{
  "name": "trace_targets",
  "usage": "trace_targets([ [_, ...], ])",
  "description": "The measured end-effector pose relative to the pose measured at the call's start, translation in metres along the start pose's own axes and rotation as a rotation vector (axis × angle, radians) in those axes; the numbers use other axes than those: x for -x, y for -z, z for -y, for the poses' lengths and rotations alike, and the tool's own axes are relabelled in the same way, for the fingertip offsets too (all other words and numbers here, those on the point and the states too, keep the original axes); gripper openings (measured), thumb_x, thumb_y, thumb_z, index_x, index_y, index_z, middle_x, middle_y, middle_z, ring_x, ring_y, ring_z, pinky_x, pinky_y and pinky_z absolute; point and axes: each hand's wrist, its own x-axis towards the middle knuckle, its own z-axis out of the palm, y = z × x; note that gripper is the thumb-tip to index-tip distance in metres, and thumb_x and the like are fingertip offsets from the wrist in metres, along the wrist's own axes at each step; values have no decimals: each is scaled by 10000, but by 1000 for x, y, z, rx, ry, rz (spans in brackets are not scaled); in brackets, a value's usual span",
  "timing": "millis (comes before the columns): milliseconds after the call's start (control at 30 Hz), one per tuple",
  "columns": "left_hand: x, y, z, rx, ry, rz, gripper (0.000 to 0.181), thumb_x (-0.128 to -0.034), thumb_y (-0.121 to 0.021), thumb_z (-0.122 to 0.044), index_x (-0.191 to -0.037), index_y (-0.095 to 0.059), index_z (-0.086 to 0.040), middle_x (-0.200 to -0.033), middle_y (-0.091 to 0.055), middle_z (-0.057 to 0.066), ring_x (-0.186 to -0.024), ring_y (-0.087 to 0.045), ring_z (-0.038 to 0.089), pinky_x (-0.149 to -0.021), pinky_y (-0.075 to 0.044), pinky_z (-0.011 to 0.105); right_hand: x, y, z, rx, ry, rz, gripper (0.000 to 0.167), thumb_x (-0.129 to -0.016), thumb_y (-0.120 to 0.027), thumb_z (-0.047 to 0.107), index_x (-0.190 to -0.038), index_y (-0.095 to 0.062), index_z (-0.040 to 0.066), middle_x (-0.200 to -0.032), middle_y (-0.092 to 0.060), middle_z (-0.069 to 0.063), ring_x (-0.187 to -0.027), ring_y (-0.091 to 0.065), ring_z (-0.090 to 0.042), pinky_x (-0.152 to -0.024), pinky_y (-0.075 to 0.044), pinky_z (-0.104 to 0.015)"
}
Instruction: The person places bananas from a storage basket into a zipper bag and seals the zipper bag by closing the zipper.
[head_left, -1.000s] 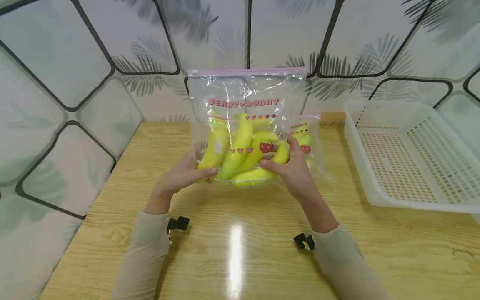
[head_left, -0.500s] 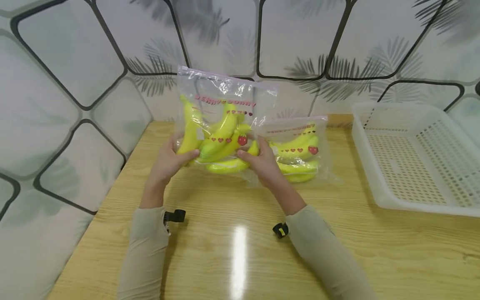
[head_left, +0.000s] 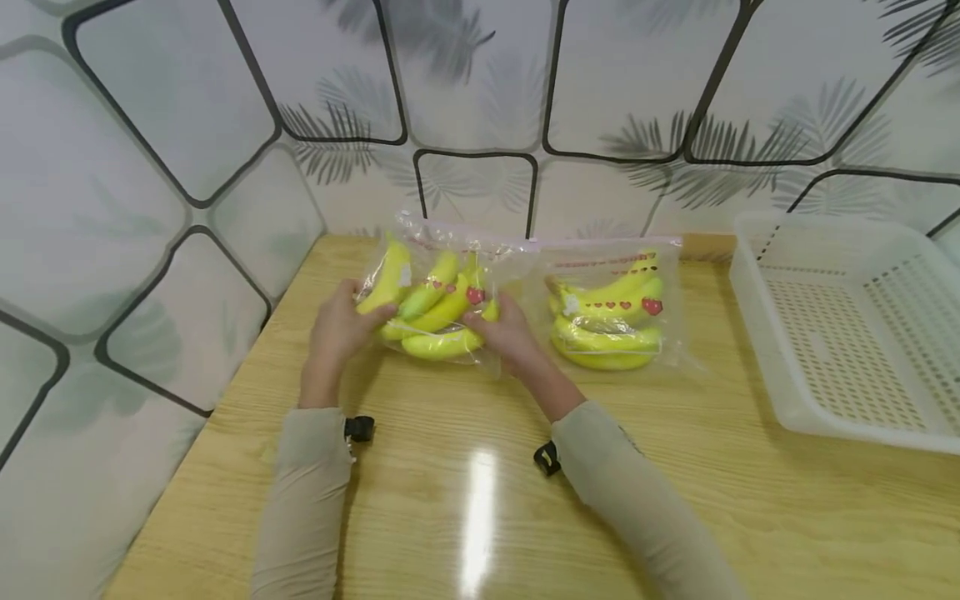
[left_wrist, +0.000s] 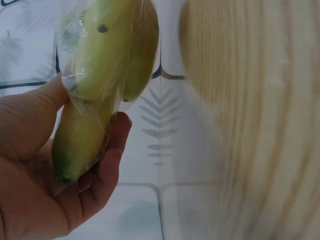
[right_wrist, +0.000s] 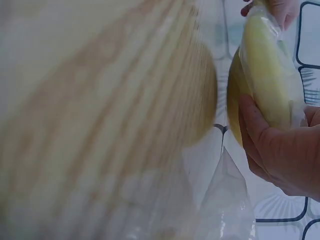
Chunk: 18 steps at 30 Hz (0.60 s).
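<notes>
A clear zip bag of bananas (head_left: 437, 310), printed with pink lettering, hearts and a strawberry, is held between both hands at the back of the table. My left hand (head_left: 333, 333) grips its left end, thumb in front and fingers behind. The opposite end is in my right hand (head_left: 517, 335), gripped the same way. In the left wrist view a narrow gap separates the bananas (left_wrist: 92, 75) from the tabletop. To the right of the held bag, a second zip bag of bananas (head_left: 609, 312) lies on the table. Part of my right fingers is hidden behind the held bag.
A white perforated plastic basket (head_left: 772, 367) stands at the right of the wooden table (head_left: 420, 500). Behind the table and along its left side runs a patterned wall (head_left: 480, 92). Small black wrist cameras (head_left: 361, 428) sit at the cuffs.
Both hands have carried the bag left and lowered it toward the table, its top tilting back. The second bag, mostly hidden behind it before, now shows fully.
</notes>
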Motion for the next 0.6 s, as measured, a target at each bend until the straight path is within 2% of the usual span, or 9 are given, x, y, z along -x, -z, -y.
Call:
trace_targets([
  [100, 3, 2, 0, -82, 38, 12, 782, -930, -599, -571, -1409, -385, 9, -1282, -580, 283, -1090, -598, 431, -882, -498, 563, -3, 0, -2, 87, 16, -20, 759, -933, -665, 138, -1538, -219, 35, -1528, -322, -277, -1399, -364, -406, -1087, -433, -474],
  [167, 5, 4, 1, -142, 55, 20, 790, -950, -569, -559, -1431, -342, 26, -1293, -554, 320, -1101, -587, 468, -884, -489, 592, -3, -1, -2, 176, 52, -29, 833, -925, -673, 160, -1564, -145, 80, -1547, -282, -294, -1430, -313, -416, -1056, -458, -491],
  [267, 7, 5, 1, -230, 46, 40, 841, -974, -552, -506, -1508, -199, 40, -1385, -413, 389, -1208, -469, 555, -929, -448, 660, -1, -3, 1, 361, 156, -31, 895, -898, -670, 113, -1585, -97, 128, -1551, -247, -293, -1348, -414, -438, -981, -512, -483],
  [333, 6, 3, 0, -262, 16, 51, 853, -980, -557, -447, -1542, -119, 23, -1433, -307, 410, -1277, -361, 588, -970, -405, 690, 0, -5, 4, 540, 229, -35, 908, -894, -645, 84, -1600, -81, 179, -1590, -157, -255, -1346, -398, -460, -955, -520, -500],
  [433, 2, -3, -3, -289, -49, 77, 857, -1000, -532, -411, -1571, -39, -6, -1508, -149, 411, -1375, -181, 597, -1061, -307, 710, -1, -11, 8, 932, 319, -26, 820, -939, -557, 105, -1610, -102, 230, -1639, -25, -187, -1410, -303, -465, -1040, -453, -536],
  [500, 1, -9, -6, -324, -89, 96, 848, -1015, -490, -434, -1574, -26, 5, -1548, -49, 401, -1416, -99, 588, -1101, -257, 704, -4, -16, 8, 1158, 333, 11, 757, -990, -524, 220, -1611, -93, 254, -1662, 36, -126, -1496, -99, -437, -1142, -326, -567],
  [567, 2, -15, -9, -368, -119, 109, 868, -1024, -444, -483, -1569, -3, 29, -1567, 55, 389, -1444, -22, 573, -1140, -195, 684, -7, -19, 8, 1296, 326, 66, 727, -1023, -495, 364, -1612, -82, 257, -1666, 67, -110, -1516, 11, -403, -1194, -201, -583],
  [600, 2, -17, -11, -389, -130, 118, 882, -1025, -423, -506, -1564, 9, 42, -1569, 108, 378, -1451, 15, 563, -1150, -176, 676, -8, -20, 7, 1314, 302, 99, 749, -1021, -491, 436, -1611, -57, 278, -1666, 91, -102, -1516, 61, -394, -1201, -153, -597],
])
